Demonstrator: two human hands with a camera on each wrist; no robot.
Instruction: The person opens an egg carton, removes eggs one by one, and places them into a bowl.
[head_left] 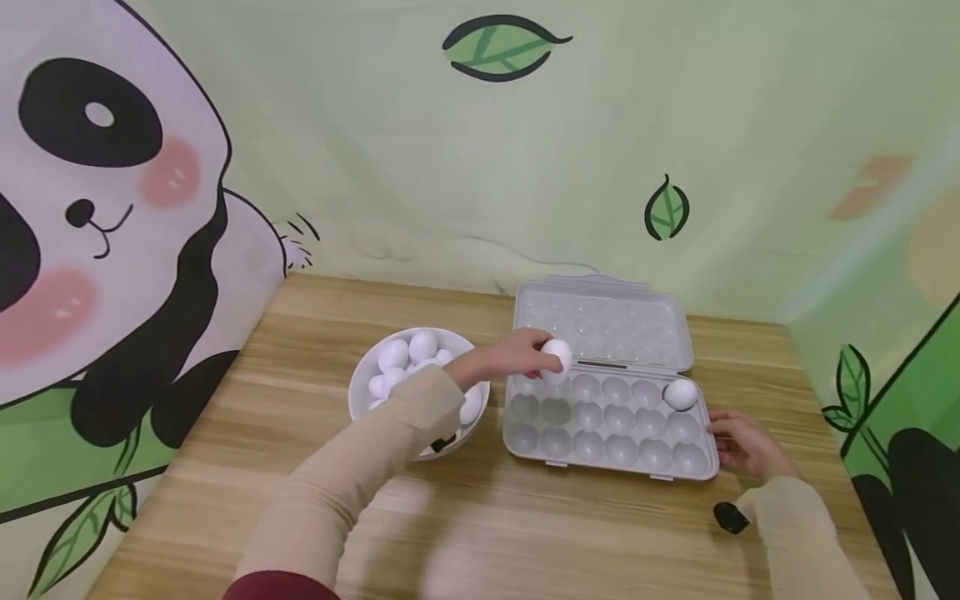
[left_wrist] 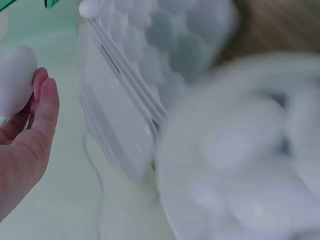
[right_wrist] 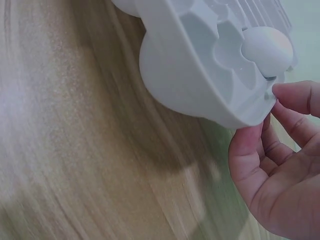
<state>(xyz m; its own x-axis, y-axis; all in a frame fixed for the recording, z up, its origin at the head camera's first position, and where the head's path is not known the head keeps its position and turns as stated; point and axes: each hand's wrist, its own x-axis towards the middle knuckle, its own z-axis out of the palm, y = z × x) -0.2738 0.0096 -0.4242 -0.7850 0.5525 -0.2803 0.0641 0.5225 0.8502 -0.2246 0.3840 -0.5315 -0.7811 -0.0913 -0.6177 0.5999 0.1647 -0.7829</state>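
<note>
My left hand (head_left: 517,352) holds a white egg (head_left: 557,355) in its fingers, above the left end of the egg carton's back row. The pale plastic egg carton (head_left: 607,465) lies with its lid (head_left: 611,321) folded back. One egg (head_left: 681,395) sits in the back right cup; the other cups that show are bare. At the carton's right end, my right hand (head_left: 752,446) pinches the rim, fingers and thumb on either side of it in the right wrist view. Left of the carton, a white bowl (head_left: 360,371) is heaped with several white eggs (head_left: 423,345), partly hidden by my left forearm.
Carton and bowl rest on a wood-grain table (head_left: 315,333). Behind the table hangs a green backdrop (head_left: 360,150) with a panda and leaves printed on it. A black object (head_left: 730,517) is at my right sleeve.
</note>
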